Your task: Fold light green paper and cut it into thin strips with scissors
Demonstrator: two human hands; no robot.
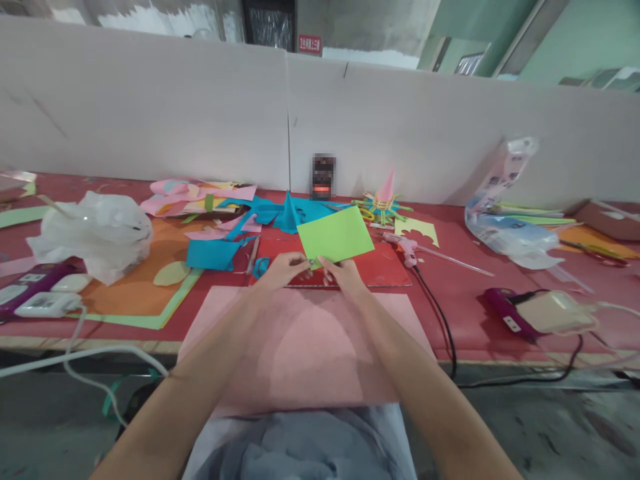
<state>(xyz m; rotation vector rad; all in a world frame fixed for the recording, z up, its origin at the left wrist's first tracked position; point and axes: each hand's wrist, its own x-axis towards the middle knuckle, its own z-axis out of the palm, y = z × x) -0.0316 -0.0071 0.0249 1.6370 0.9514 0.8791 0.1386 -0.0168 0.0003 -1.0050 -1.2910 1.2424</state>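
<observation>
A bright green sheet of paper (336, 235) is held up at a tilt in front of me. My left hand (284, 270) pinches its lower left corner, fingers closed. Close beside it, my right hand (342, 275) grips the lower edge between thumb and fingers. Beneath both hands lies a red board (387, 265) on the table. A pink sheet (310, 340) extends from the table edge toward my lap, under my forearms. Behind the green paper stands a blue paper cone (289, 213).
A pink glue gun (408, 252) with its black cord lies to the right. Behind it sits a pink cone with yellow-green strips (386, 193). Power strips (510, 313) flank both sides. Coloured paper scraps (200, 193) and a white plastic bag (100, 233) lie left.
</observation>
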